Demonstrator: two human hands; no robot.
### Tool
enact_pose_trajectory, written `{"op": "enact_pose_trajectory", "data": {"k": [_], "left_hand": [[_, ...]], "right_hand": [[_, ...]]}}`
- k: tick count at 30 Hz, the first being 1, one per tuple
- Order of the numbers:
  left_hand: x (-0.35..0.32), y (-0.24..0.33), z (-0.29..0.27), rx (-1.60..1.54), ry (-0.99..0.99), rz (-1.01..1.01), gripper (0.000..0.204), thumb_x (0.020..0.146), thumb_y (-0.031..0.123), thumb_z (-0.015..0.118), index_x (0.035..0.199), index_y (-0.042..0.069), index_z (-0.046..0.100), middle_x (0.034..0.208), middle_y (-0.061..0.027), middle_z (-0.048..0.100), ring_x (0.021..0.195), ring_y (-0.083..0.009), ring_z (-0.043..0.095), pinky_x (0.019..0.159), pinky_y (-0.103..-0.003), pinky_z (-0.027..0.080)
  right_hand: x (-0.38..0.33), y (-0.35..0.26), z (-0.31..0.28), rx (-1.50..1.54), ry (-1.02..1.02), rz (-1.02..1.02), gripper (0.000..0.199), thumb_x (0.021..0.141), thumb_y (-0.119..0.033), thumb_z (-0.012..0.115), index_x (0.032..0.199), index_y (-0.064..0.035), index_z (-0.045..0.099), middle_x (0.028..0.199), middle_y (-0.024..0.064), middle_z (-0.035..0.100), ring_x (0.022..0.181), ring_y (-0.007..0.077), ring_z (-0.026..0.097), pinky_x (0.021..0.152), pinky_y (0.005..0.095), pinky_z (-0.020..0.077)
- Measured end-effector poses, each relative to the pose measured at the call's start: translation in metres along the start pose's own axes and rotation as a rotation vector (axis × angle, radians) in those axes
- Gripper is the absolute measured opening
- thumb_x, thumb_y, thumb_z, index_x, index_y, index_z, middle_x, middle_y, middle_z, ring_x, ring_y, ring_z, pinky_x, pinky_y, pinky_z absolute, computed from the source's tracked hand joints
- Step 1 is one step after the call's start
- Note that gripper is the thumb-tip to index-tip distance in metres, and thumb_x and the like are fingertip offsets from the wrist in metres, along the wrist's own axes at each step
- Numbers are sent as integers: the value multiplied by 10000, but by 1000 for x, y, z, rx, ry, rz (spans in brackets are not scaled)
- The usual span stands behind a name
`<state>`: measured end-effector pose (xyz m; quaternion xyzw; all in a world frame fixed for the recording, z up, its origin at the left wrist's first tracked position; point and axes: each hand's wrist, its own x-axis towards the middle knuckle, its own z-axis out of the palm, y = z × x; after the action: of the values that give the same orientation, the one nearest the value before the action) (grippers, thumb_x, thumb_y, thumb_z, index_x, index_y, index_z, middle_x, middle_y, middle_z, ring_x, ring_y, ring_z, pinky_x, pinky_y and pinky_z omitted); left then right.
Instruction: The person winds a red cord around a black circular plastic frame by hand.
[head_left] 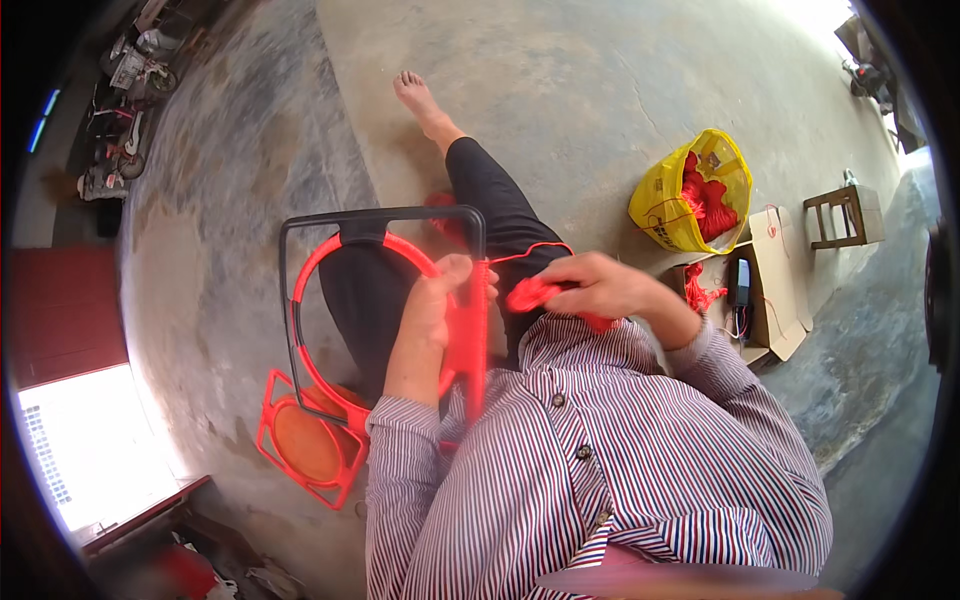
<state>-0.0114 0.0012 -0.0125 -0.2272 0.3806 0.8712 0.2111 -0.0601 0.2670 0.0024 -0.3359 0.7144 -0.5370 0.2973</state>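
A black rectangular frame [380, 213] with a ring inside it stands tilted over my lap. Red cord wraps most of the ring [312, 372] and thickly covers the frame's right side bar [465, 335]. My left hand [438, 300] reaches through the frame and is closed around that bar near its top. A strand of red cord [530, 248] runs from the bar, arching toward my right hand [605, 287]. That hand is closed on a bundle of red cord [533, 294], just right of the frame and apart from it. Motion blurs the bundle slightly.
A yellow bag [655, 205] holding red cord stands on the floor to the right. Beside it is an open cardboard box [785, 300] with more cord and a dark device [740, 283]. A wooden stool [848, 216] stands farther right. A red-wrapped frame [350, 465] lies at lower left.
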Motion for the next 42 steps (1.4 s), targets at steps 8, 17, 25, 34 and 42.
{"op": "enact_pose_trajectory", "data": {"k": [8, 17, 25, 34, 42], "left_hand": [[-7, -4, 15, -121, 51, -32, 292, 905, 248, 661, 1077, 13, 637, 890, -173, 676, 736, -267, 679, 667, -362, 587], [-3, -3, 18, -78, 37, -23, 302, 852, 245, 722, 1045, 24, 648, 858, -174, 684, 690, -266, 673, 634, -364, 575], [-8, 9, 13, 45, 37, 1, 127, 842, 144, 706, 880, 67, 612, 821, -150, 679, 675, -238, 670, 609, -330, 559], [-11, 15, 12, -129, 78, 26, 124, 853, 145, 705, 900, 67, 622, 806, -134, 661, 655, -230, 646, 603, -323, 559], [-3, 15, 12, -165, 34, 13, 150, 861, 133, 693, 937, 48, 595, 792, -128, 633, 689, -239, 630, 609, -331, 549]], "right_hand": [[78, -17, 15, 422, 239, -97, 526, 834, -69, 627, 1338, -29, 481, 1007, 96, 664, 929, 182, 628, 885, 317, 488], [104, -18, 18, -104, 582, -242, 258, 839, -184, 725, 1010, -6, 650, 958, 104, 672, 864, 200, 653, 768, 320, 516], [8, -13, -44, -291, 202, 216, 309, 905, -289, 608, 1056, -22, 650, 1050, 132, 676, 996, 261, 650, 847, 356, 496], [-147, 59, -28, 1130, 564, 301, 208, 978, -291, 552, 862, -159, 442, 556, -76, 329, 438, 38, 292, 423, 227, 261], [-148, 93, -1, 602, 331, 629, 35, 956, -125, 575, 982, -101, 576, 685, -80, 470, 547, 34, 395, 495, 212, 333]]}}
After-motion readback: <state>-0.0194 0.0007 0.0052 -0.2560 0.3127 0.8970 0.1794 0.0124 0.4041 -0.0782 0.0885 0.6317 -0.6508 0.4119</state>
